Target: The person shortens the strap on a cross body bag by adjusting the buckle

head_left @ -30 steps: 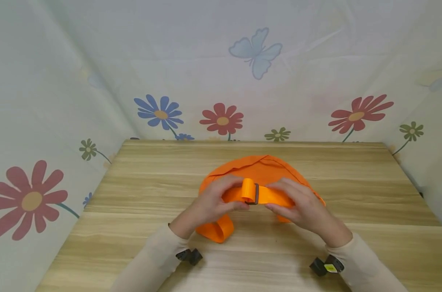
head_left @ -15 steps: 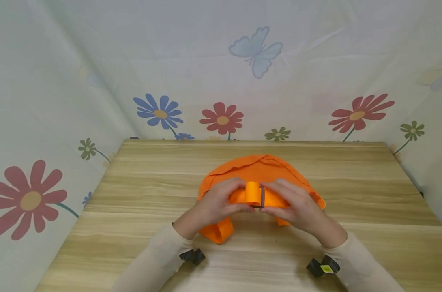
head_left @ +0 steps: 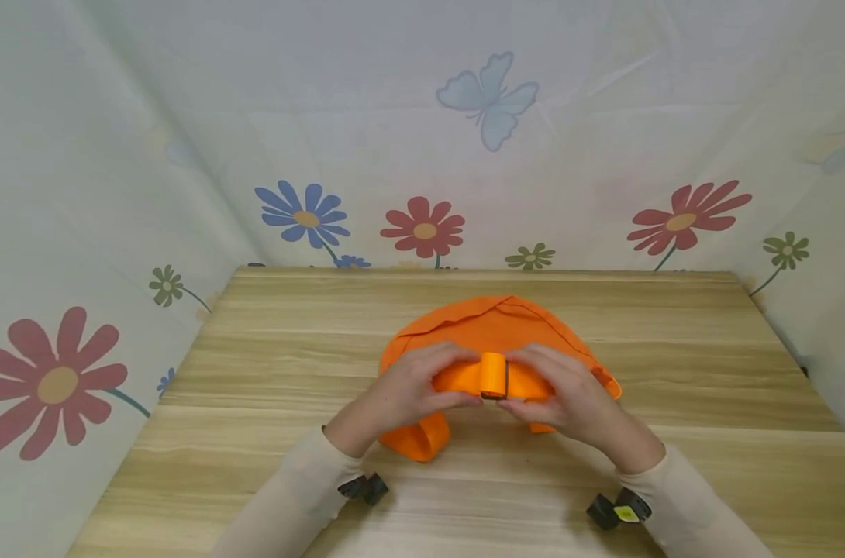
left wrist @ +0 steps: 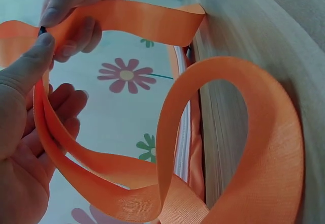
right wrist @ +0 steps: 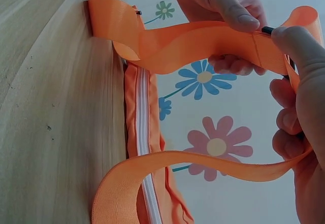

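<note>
An orange fabric bag (head_left: 488,325) lies on the table, its white zipper (right wrist: 142,115) showing in the right wrist view. Above its near side, both hands hold the bag's orange webbing strap (head_left: 457,378) at a dark slider buckle (head_left: 494,397). A short upright loop of strap (head_left: 493,373) stands out at the buckle. My left hand (head_left: 412,387) pinches the webbing just left of it, thumb tip at the buckle in the left wrist view. From the other side my right hand (head_left: 583,395) pinches strap and buckle edge between thumb and fingers.
A slack strap loop (left wrist: 284,117) rests on the wood-grain table (head_left: 290,325), below the left hand. Flower-printed cloth (head_left: 569,155) hangs behind the table and along both sides. Small black wrist cameras (head_left: 363,488) are worn at both cuffs.
The upright strap loop and buckle have shifted right and slightly down. The hands have drawn a little closer together, still holding the strap. The bag has stayed in place.
</note>
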A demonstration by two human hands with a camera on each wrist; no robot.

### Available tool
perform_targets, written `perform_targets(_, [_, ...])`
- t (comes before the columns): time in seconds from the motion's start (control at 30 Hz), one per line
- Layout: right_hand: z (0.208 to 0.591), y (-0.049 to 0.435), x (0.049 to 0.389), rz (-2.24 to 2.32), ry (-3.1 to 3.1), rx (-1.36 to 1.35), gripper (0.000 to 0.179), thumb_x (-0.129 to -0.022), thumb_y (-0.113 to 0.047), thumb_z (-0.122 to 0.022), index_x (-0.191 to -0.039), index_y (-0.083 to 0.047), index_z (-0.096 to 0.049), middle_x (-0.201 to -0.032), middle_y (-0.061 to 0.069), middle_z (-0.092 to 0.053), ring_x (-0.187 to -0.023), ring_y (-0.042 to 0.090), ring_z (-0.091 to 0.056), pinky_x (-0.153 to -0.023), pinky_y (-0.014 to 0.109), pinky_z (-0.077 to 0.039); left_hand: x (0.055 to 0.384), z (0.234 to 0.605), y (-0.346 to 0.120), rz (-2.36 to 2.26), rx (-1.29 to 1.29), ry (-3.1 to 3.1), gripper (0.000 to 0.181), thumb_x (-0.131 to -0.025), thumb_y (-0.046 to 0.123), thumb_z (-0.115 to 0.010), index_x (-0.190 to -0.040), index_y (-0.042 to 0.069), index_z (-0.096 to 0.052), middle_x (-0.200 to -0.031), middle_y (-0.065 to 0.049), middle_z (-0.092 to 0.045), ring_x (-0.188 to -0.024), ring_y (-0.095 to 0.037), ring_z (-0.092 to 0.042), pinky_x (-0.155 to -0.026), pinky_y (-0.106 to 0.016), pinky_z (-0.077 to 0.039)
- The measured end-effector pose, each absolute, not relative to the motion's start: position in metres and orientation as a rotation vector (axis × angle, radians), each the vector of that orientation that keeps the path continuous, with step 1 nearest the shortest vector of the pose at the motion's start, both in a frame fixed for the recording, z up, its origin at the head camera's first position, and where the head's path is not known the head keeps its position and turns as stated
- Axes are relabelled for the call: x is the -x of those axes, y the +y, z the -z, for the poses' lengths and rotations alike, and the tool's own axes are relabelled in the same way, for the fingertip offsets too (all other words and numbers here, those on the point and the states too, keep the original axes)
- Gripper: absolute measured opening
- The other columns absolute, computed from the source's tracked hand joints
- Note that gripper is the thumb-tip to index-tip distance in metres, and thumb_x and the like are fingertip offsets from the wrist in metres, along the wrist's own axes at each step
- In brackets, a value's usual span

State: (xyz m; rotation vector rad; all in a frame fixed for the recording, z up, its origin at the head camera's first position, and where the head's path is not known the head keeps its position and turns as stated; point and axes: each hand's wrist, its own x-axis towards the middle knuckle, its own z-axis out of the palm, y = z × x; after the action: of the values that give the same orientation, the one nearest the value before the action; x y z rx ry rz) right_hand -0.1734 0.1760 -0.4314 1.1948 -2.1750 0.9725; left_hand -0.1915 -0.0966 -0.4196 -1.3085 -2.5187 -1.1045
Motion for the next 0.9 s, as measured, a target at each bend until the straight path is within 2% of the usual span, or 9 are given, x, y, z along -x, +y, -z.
perform_targets(0.37, [0.432,0.175,0.174,-0.970,-2.140,-1.185,0.053,-0.104,-0.050,-0.066,-0.122,-0.001,-0.070,-0.109,0.007,-0.076,-0.087,0.014,-0.068,-0.077,0.019,-0.059,0.191,0.416,-0.104,1.077,1.292,-2.514,0.052,-0.087,0.023,-0.092,-0.132,0.007,-0.071,-0.126,-0.006,-0.078,-0.107,-0.020,-0.073,-0.098,-0.030,-0.062])
perform_targets(0.53, [0.431,0.177,0.173,-0.984,-2.147,-1.167,0.055,-0.103,-0.051,-0.067,-0.124,-0.001,-0.071,-0.111,0.009,-0.077,-0.092,0.018,-0.071,-0.086,0.016,-0.058,0.191,0.417,-0.110,1.037,1.251,-2.531,0.050,-0.088,0.023,-0.092,-0.131,0.008,-0.073,-0.124,-0.005,-0.078,-0.103,-0.019,-0.073,-0.095,-0.030,-0.063])
perform_targets(0.8, [0.430,0.182,0.173,-1.002,-2.160,-1.132,0.058,-0.102,-0.054,-0.066,-0.122,0.000,-0.071,-0.111,0.010,-0.076,-0.094,0.020,-0.071,-0.088,0.013,-0.056,0.191,0.415,-0.123,0.990,1.182,-2.557,0.052,-0.085,0.023,-0.094,-0.130,0.006,-0.074,-0.125,-0.007,-0.079,-0.113,-0.026,-0.074,-0.103,-0.042,-0.062])
perform_targets(0.9, [0.430,0.182,0.173,-0.999,-2.154,-1.142,0.057,-0.102,-0.053,-0.067,-0.121,0.001,-0.071,-0.110,0.010,-0.076,-0.094,0.020,-0.071,-0.089,0.014,-0.056,0.191,0.416,-0.127,0.983,1.182,-2.572,0.052,-0.086,0.024,-0.093,-0.131,0.006,-0.073,-0.126,-0.007,-0.079,-0.114,-0.025,-0.073,-0.104,-0.042,-0.061])
